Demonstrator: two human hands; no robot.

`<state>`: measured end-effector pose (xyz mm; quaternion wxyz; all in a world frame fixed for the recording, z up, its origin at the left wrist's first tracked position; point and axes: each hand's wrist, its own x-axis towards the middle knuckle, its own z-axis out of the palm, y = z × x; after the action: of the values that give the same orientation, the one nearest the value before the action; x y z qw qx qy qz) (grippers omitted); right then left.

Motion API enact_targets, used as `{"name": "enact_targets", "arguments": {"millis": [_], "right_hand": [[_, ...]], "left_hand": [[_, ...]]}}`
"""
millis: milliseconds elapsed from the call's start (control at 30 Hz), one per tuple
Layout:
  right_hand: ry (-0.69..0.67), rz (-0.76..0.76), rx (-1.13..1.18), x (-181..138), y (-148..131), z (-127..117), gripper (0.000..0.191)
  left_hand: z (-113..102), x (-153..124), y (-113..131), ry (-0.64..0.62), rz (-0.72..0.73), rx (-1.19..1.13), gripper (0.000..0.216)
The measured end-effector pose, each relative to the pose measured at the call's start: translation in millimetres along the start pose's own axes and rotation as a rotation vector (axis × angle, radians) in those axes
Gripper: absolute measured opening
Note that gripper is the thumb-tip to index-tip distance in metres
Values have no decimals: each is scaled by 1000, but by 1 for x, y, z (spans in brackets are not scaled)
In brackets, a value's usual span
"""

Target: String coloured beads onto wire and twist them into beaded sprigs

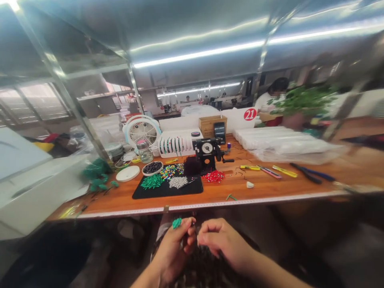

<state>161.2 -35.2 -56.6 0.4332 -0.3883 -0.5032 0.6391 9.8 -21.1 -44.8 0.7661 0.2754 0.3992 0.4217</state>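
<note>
Below the table's front edge, my left hand (180,240) is closed, thumb against the fingers. A small bunch of green pieces (177,223) sticks up from it beside the thumb. Something tiny and dark shows at its fingertips, too small to name. My right hand (220,240) is just to the right, fingers bent and tips drawn together, a small gap from the left; what it holds, if anything, does not show. Beyond both hands, a black mat (168,193) carries green tube-like pieces (151,182), silvery pieces (179,183) and multicoloured beads (172,171).
A black hand-cranked machine (207,150) stands behind the mat, with red pieces (213,176) at its foot. Yellow cutters (284,171) and dark-handled pliers (309,174) lie right. A fan (143,134), glass jar (145,154) and spool rack (177,146) stand behind. Another person sits far right.
</note>
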Motion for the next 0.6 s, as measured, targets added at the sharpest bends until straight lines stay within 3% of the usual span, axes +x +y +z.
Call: {"name": "enact_targets", "arguments": {"millis": [133,300,467,600], "right_hand": [[-20,31,42,0,0,8,18],[-36,-28,114,-4,-6,17,14],[-134,-68,181,-5,-6,18,9],[-129,-39,185,-4,-4,19,7]], "left_hand": [[-6,2,-2,19,-21,-44,41],[-10,4,-9,-57,-4,-21,53],[-10,6,-9,-110,22,-8,53],[-10,5,-8,-96,10,-9,52]]}}
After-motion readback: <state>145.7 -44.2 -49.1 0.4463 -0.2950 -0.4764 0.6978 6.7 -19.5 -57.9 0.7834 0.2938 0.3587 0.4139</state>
